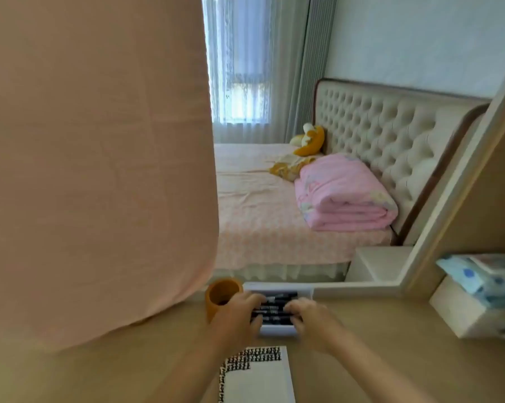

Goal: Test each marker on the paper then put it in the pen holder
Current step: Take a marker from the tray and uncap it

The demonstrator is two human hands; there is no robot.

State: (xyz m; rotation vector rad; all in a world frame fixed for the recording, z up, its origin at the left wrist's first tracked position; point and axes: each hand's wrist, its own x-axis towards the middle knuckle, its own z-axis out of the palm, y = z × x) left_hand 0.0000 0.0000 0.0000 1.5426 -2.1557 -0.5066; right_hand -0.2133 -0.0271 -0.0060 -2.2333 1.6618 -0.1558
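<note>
Half the view, out at 9 o'clock, is a hanging pink cloth. Just right of its lower edge the orange pen holder stands upright on the desk, its open mouth facing up. Left hand sits at 4 o'clock of the holder, right beside it, fingers bent down onto the left ends of the markers. Those markers are black with pale labels and lie side by side in a white tray, long axes running 9 to 3 o'clock. Which end carries the tip is too blurred to call. At 6 o'clock of the tray lies the paper, with black test marks along its top and left edges. Right hand mirrors the left, fingers curled over the markers' right ends. Whether either hand actually grips a marker, I cannot tell. Far out at 3 o'clock, a blue tissue pack sits on a white box.
</note>
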